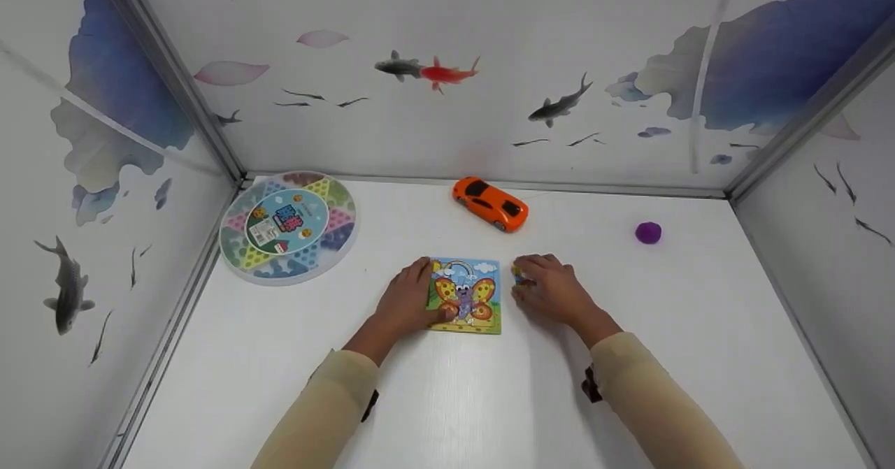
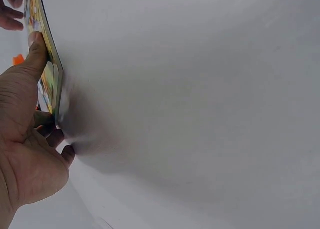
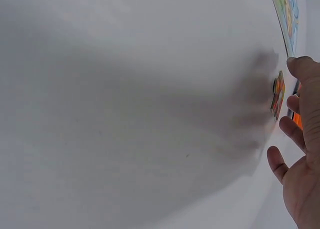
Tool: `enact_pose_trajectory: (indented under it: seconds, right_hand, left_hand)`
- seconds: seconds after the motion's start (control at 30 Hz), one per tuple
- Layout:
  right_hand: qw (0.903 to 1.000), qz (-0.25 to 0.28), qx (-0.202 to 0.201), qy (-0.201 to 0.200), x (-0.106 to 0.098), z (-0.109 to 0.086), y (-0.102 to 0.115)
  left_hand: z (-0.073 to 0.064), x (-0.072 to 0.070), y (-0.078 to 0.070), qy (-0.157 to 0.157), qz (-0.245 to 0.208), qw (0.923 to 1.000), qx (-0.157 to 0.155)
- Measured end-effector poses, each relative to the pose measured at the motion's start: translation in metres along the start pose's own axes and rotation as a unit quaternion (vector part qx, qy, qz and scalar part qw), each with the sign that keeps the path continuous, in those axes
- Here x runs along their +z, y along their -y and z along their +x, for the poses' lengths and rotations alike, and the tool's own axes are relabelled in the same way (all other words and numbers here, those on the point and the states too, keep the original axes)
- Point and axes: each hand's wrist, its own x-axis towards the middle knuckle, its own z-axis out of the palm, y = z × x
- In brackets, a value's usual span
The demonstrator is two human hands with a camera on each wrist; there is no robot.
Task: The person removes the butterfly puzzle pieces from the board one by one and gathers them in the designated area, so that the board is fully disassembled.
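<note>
A square butterfly puzzle board [image 1: 464, 294] lies on the white table in the middle of the head view. My left hand [image 1: 407, 300] holds it by its left side, thumb over the picture and fingers along the edge, as the left wrist view also shows. Just right of the board, my right hand [image 1: 552, 289] hovers low with loosely bent fingers over a few small colourful puzzle pieces [image 3: 278, 95]. Those pieces lie in a little pile on the table, mostly covered by the hand in the head view. The right thumb reaches toward the board's edge.
An orange toy car [image 1: 491, 204] stands behind the board, near the back wall. At the back left lies a round game box [image 1: 342, 245] with a star pattern. A purple ball [image 1: 648, 233] sits at the right. Printed walls enclose the table on three sides.
</note>
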Motion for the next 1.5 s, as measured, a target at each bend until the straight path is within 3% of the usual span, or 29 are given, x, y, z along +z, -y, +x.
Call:
enact_pose_trajectory:
  seconds: [0.4, 0.83, 1.3, 1.5]
  right_hand:
    - [0.9993, -0.036, -0.006, -0.010, 0.020, 0.015, 0.041]
    - [0.9982, -0.042, -0.025, -0.036, 0.037, 0.027, 0.068]
    - [0.9969, -0.078, -0.010, -0.009, 0.039, 0.041, 0.087]
    - [0.9984, -0.055, 0.008, 0.008, 0.040, 0.049, 0.092]
  left_hand:
    - [-0.001, -0.001, -0.002, -0.002, -0.008, 0.9999, 0.007]
    - [-0.001, -0.003, 0.001, -0.008, 0.003, 0.9998, 0.017]
    - [0.000, -0.003, 0.001, -0.015, 0.009, 0.9998, -0.003]
    - [0.000, -0.004, 0.000, -0.009, 0.006, 0.9999, 0.003]
